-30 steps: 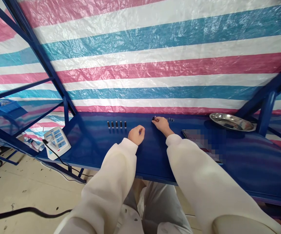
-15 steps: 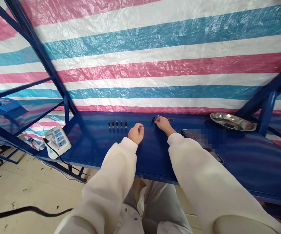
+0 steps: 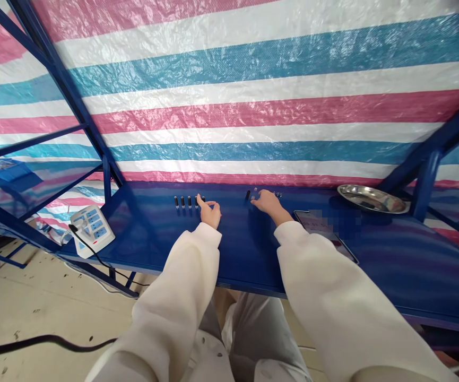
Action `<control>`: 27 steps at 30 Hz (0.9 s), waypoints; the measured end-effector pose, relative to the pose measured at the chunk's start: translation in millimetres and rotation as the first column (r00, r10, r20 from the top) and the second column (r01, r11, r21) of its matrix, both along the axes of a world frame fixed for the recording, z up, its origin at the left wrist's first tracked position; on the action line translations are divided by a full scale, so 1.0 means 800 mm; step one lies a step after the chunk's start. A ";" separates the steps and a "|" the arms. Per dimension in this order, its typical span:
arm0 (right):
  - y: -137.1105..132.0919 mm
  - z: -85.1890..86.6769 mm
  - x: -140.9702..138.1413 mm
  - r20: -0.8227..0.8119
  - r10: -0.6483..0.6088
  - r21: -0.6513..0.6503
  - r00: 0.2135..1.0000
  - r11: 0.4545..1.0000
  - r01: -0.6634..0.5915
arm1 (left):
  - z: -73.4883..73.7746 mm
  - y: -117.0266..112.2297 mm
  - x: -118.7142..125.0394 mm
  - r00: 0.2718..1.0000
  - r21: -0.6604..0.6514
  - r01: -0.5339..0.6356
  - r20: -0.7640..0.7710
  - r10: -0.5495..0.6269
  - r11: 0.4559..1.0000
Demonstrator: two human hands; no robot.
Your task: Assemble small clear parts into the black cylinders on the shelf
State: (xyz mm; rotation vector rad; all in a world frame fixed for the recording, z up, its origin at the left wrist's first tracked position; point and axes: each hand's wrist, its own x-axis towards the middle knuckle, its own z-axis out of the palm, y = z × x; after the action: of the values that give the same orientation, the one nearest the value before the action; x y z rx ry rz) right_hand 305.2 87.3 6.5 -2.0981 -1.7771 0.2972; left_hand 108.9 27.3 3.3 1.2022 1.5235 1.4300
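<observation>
A row of small black cylinders (image 3: pixel 185 201) stands upright on the blue shelf (image 3: pixel 153 228). My left hand (image 3: pixel 210 213) reaches to the right end of that row, with finger and thumb closed around the last cylinder. My right hand (image 3: pixel 267 202) rests further right with its fingers curled down in a pinch. What those fingers hold is too small to name. Just left of those fingertips stands one more black cylinder (image 3: pixel 247 194), and a few tiny silver parts (image 3: pixel 279 194) lie to their right. Both arms wear cream sleeves.
A steel dish (image 3: pixel 372 198) sits at the shelf's far right beside a blue post (image 3: pixel 424 183). A phone (image 3: pixel 325 233) lies flat right of my right arm. A white power strip (image 3: pixel 92 229) with a black cable sits at the shelf's left end. A striped tarp hangs behind.
My left hand has moved left from mid-shelf to the right end of the cylinder row. My right hand has let go of the single black cylinder and shifted slightly right.
</observation>
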 end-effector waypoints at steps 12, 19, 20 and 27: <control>-0.100 0.023 -0.061 -0.069 0.483 0.379 0.873 0.822 -0.425 | 0.000 0.005 0.000 0.994 -0.120 0.053 0.102 -0.041 0.991; -0.102 0.007 -0.060 -0.157 0.531 0.359 0.833 0.816 -0.453 | -0.009 0.013 -0.002 0.988 -0.126 0.080 0.140 -0.062 0.989; -0.102 0.005 -0.061 -0.164 0.534 0.356 0.830 0.816 -0.455 | -0.010 0.014 -0.002 0.987 -0.127 0.084 0.147 -0.065 0.988; -0.097 -0.006 -0.062 -0.200 0.532 0.316 0.823 0.830 -0.460 | -0.003 0.009 -0.002 0.984 -0.124 0.114 0.148 -0.095 0.986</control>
State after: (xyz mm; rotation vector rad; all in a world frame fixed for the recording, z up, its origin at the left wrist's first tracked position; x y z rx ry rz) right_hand 255.8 9.8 1.6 -1.3079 -2.0353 0.4528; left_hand 107.6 34.2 1.1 1.0624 1.4131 1.2961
